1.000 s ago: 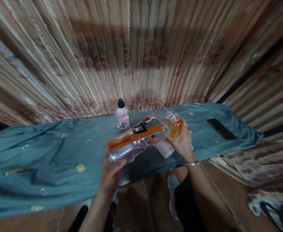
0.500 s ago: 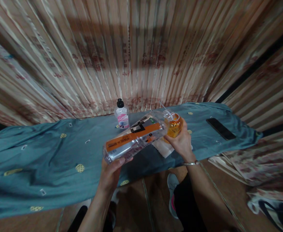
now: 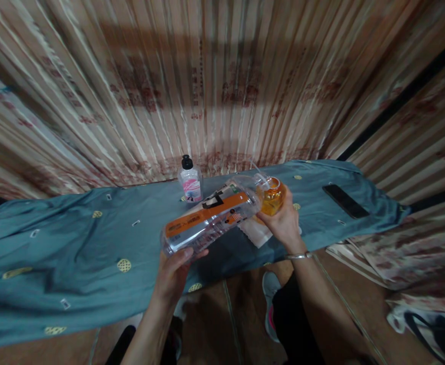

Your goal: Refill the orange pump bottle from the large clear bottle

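Note:
A large clear plastic bottle [image 3: 211, 215] with an orange and silver label lies tilted across the middle, its base low on the left. My left hand [image 3: 177, 266] is closed around that base end. Its neck meets a small amber bottle [image 3: 273, 197], which my right hand [image 3: 286, 218] grips from the right side. The amber bottle's open mouth shows at the top, beside the clear neck. A thin clear strip sticks up behind the two mouths; I cannot tell what it is. Whether liquid is flowing cannot be made out.
A clear squeeze bottle [image 3: 190, 182] with a black cap and pink label stands behind the large bottle. A black phone [image 3: 344, 201] lies at the right on the teal cloth [image 3: 93, 243]. Under my right hand is a pale packet [image 3: 256, 234]. Pleated curtains [image 3: 215, 101] hang behind.
The view has shifted slightly. Both hands keep their holds, and the large bottle has rolled a little, its label turning. The two bottles stay mouth to mouth.

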`<state>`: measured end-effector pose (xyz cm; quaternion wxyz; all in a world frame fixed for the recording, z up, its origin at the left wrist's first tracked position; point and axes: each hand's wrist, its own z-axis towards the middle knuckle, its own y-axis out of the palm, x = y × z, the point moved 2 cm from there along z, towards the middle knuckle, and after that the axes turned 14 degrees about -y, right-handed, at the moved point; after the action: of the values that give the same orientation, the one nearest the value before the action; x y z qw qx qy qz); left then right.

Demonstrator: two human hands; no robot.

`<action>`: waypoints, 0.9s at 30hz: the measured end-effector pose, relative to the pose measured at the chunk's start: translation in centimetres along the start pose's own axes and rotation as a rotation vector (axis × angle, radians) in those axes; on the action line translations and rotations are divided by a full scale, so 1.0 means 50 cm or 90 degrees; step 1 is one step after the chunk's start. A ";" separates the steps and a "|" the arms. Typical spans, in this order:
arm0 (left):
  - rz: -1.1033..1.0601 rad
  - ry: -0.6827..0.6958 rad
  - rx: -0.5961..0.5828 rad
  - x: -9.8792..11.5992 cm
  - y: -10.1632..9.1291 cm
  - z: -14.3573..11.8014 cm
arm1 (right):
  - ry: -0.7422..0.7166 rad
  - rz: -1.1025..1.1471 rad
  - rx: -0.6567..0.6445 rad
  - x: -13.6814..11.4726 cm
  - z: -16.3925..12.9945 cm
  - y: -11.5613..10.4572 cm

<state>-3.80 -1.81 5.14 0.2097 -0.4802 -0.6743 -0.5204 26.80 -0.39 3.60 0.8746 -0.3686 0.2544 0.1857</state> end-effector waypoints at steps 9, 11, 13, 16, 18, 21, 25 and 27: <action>-0.005 -0.020 0.003 -0.005 -0.001 0.000 | -0.006 -0.001 -0.009 0.005 -0.001 0.002; -0.002 -0.019 0.001 -0.005 -0.003 0.001 | 0.001 -0.001 -0.010 0.004 0.000 0.001; 0.000 -0.017 0.000 -0.005 -0.004 0.001 | 0.007 -0.002 -0.011 0.002 0.001 0.001; -0.001 -0.007 0.001 -0.004 -0.005 0.002 | 0.010 0.000 -0.010 0.000 0.002 0.000; 0.001 -0.001 0.002 -0.004 -0.005 0.004 | 0.006 0.000 -0.005 0.000 0.003 -0.001; 0.009 0.009 0.005 -0.002 -0.004 0.005 | -0.001 -0.005 0.000 0.002 0.001 0.000; 0.012 0.032 0.014 0.000 -0.004 0.005 | -0.008 -0.024 0.005 0.005 -0.001 0.005; 0.014 0.041 0.010 0.001 -0.005 0.005 | -0.014 -0.035 0.005 0.006 -0.003 0.007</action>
<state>-4.00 -1.54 4.95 0.2410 -0.4690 -0.6659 -0.5278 26.82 -0.21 3.16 0.8837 -0.3695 0.2353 0.1649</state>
